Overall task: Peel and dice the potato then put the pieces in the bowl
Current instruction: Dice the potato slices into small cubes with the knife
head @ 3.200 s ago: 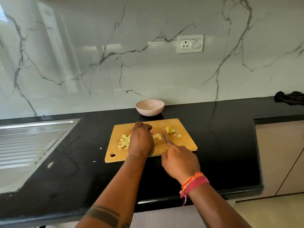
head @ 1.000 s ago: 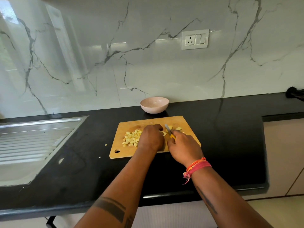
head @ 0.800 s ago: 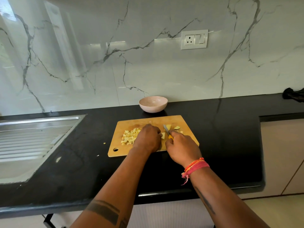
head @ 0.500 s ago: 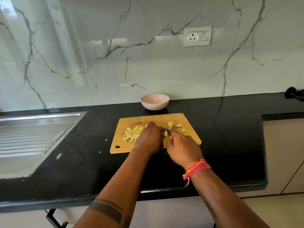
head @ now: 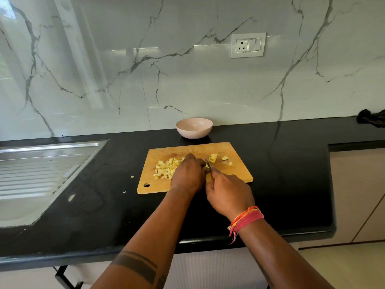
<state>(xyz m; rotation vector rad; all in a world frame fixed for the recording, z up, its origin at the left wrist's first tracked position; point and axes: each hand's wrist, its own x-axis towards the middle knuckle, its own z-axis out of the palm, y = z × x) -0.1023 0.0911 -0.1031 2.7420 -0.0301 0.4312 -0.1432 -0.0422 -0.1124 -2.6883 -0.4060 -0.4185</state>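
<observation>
Black counter, wooden board (head: pixel 239 174) — my right hand (head: pixel 228 195) grips the knife (head: pixel 209 165), blade pointing away from me. My left hand (head: pixel 188 176), fingers curled, pins the potato piece (head: pixel 206 166) just left of it; the bowl (head: pixel 194 127) waits beyond.

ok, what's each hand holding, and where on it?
Right hand grips the knife by its handle. Left hand is curled over a potato piece, which is mostly hidden.

Veined marble wall (head: pixel 187 80); black counter (head: pixel 291 174); steel sink (head: pixel 41 167)

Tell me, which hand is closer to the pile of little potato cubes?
Left. The left hand touches the right edge of the cube pile; the right hand, gripping the knife, is farther right.
</observation>
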